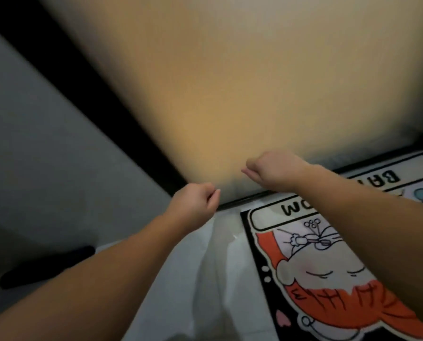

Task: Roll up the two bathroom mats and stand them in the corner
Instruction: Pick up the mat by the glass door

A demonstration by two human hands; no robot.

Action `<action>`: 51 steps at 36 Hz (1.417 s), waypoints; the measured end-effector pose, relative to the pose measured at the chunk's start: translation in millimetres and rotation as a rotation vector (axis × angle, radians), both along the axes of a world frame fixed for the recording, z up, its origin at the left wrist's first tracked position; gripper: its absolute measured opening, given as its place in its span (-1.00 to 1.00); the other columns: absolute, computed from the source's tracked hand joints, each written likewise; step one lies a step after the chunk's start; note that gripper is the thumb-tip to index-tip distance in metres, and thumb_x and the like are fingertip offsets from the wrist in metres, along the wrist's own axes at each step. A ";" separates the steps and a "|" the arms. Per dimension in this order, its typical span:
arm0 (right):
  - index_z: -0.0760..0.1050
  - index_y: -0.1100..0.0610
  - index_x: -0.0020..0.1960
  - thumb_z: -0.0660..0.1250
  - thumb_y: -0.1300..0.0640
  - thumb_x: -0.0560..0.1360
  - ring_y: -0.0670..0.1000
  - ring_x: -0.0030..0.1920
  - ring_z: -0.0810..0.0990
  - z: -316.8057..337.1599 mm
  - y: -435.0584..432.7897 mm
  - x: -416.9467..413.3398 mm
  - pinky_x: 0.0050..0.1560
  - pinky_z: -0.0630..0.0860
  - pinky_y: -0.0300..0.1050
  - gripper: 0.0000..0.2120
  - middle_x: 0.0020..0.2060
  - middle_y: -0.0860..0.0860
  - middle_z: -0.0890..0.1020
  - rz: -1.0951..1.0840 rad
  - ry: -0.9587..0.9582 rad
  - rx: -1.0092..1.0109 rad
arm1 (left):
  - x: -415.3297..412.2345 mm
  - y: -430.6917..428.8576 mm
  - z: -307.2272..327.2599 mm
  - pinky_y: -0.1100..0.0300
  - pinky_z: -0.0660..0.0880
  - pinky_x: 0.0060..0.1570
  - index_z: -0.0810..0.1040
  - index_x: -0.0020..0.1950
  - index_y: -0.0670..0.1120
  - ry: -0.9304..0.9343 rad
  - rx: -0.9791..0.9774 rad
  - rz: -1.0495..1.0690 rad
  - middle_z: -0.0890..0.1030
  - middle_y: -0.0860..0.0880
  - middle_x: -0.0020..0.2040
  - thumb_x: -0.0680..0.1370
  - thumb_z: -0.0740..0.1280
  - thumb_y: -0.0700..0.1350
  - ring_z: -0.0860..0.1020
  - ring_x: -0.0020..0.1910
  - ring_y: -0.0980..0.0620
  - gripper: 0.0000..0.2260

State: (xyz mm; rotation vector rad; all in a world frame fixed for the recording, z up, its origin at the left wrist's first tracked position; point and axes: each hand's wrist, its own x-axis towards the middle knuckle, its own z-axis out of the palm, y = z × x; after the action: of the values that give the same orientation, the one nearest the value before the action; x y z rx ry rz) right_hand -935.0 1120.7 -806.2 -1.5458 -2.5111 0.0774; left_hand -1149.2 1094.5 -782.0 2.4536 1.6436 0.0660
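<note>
The cartoon mat (328, 279) lies flat; the left hand (193, 205) and right hand (276, 171), fingers curled, pinch the tan mat (217, 82) at its near edge; it looks light and floppy.

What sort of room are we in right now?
Probably a bathroom doorway: a cartoon bath mat with partly hidden lettering lies on pale floor below a tan door or panel.

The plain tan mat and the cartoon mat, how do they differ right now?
The tan mat is plain; the cartoon mat carries a red-haired figure and lettering. The tan mat has its near edge pinched by the left hand and right hand; the cartoon mat lies flat, untouched. Neither is rolled yet.
</note>
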 end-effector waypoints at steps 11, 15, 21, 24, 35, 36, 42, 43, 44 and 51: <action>0.47 0.12 -0.14 -0.03 -0.10 0.63 0.16 -0.19 0.56 -37.0 -24.5 134.0 -0.27 0.31 -0.08 -0.58 -0.27 0.09 0.59 -0.202 0.011 0.005 | 125.8 36.7 -7.5 0.16 0.17 -0.41 0.26 -0.42 -0.05 -0.026 0.033 -0.161 0.33 0.00 -0.50 0.59 0.17 0.05 0.37 -0.41 -0.07 -0.61; 0.27 0.03 -0.30 -0.02 -0.14 0.62 0.07 -0.33 0.40 -55.0 -42.7 165.0 -0.30 0.31 -0.09 -0.61 -0.43 -0.05 0.36 -0.345 -0.073 -0.115 | 156.3 47.0 -38.4 0.17 0.29 -0.35 0.43 -0.24 0.00 0.014 -0.029 -0.333 0.44 0.04 -0.38 0.58 0.16 0.10 0.45 -0.32 -0.03 -0.74; 0.39 0.09 -0.25 0.04 -0.12 0.61 0.10 -0.23 0.52 -42.7 -93.3 221.9 -0.23 0.44 -0.04 -0.61 -0.32 0.02 0.50 -0.646 -0.110 -0.219 | 209.7 52.0 -66.0 0.11 0.46 -0.16 0.52 0.05 -0.03 0.022 -0.097 -0.632 0.60 -0.03 -0.06 0.56 0.20 0.04 0.55 -0.08 -0.07 -0.80; 0.49 0.11 -0.07 0.07 -0.10 0.60 0.15 -0.05 0.54 -28.2 -128.2 241.0 -0.14 0.40 -0.07 -0.66 -0.12 0.07 0.53 -0.785 -0.185 -0.281 | 236.9 47.7 -75.1 0.07 0.49 -0.01 0.49 0.21 -0.01 0.041 -0.089 -0.785 0.60 -0.05 0.10 0.56 0.19 0.06 0.55 0.05 -0.08 -0.72; 0.09 0.05 0.52 0.17 -0.08 0.58 0.23 0.45 0.24 -33.4 -201.0 277.3 0.39 0.29 0.12 -0.42 0.53 0.16 0.09 -1.191 -0.190 -0.619 | 297.0 6.9 -78.5 0.01 0.29 0.36 0.25 0.48 -0.07 -0.139 -0.190 -0.885 0.36 -0.08 0.45 0.57 0.23 0.01 0.34 0.39 -0.09 -0.50; 0.04 0.04 0.53 0.18 -0.08 0.57 0.22 0.48 0.17 -41.6 -202.0 283.0 0.42 0.25 0.12 -0.39 0.55 0.16 0.02 -1.203 -0.188 -0.650 | 297.4 5.5 -80.4 0.01 0.29 0.36 0.24 0.48 -0.07 -0.127 -0.178 -0.892 0.36 -0.08 0.45 0.57 0.22 0.01 0.33 0.39 -0.08 -0.50; -0.08 0.05 0.54 0.25 -0.08 0.52 0.26 0.49 0.10 -102.7 -199.6 319.7 0.44 0.19 0.20 -0.25 0.54 0.19 -0.03 -1.278 -0.047 -0.754 | 305.0 6.8 -88.1 0.00 0.23 0.39 0.22 0.49 -0.08 -0.108 -0.158 -0.861 0.35 -0.07 0.44 0.57 0.22 -0.02 0.29 0.41 -0.07 -0.50; -0.09 0.05 0.54 0.25 -0.09 0.51 0.25 0.49 0.11 -111.1 -197.9 323.2 0.44 0.20 0.19 -0.24 0.54 0.18 -0.01 -1.274 -0.026 -0.767 | 306.3 5.7 -89.0 -0.01 0.24 0.39 0.23 0.48 -0.09 -0.109 -0.154 -0.851 0.35 -0.07 0.44 0.57 0.22 -0.03 0.30 0.41 -0.07 -0.51; -0.11 0.06 0.55 0.25 -0.10 0.51 0.24 0.49 0.13 -118.4 -195.8 325.7 0.44 0.20 0.16 -0.23 0.53 0.18 0.00 -1.267 -0.007 -0.783 | 307.3 4.3 -90.0 -0.02 0.26 0.38 0.24 0.48 -0.09 -0.106 -0.153 -0.836 0.36 -0.07 0.43 0.57 0.23 -0.03 0.31 0.40 -0.07 -0.51; -0.05 0.14 0.52 0.35 0.01 0.47 0.26 0.31 0.36 -161.1 -187.2 340.1 0.27 0.39 0.11 -0.20 0.36 0.24 0.27 -1.303 0.147 -0.820 | 306.5 -11.3 -102.4 0.06 0.22 0.40 0.21 0.49 -0.06 -0.034 -0.212 -0.762 0.32 -0.04 0.47 0.58 0.21 -0.04 0.29 0.42 -0.04 -0.51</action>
State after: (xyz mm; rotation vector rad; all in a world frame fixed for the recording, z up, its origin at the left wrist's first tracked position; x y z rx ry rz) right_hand -594.8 933.4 -967.3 -2.9458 -0.9219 1.0111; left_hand -842.6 1083.2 -884.3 2.6953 0.5762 -0.1623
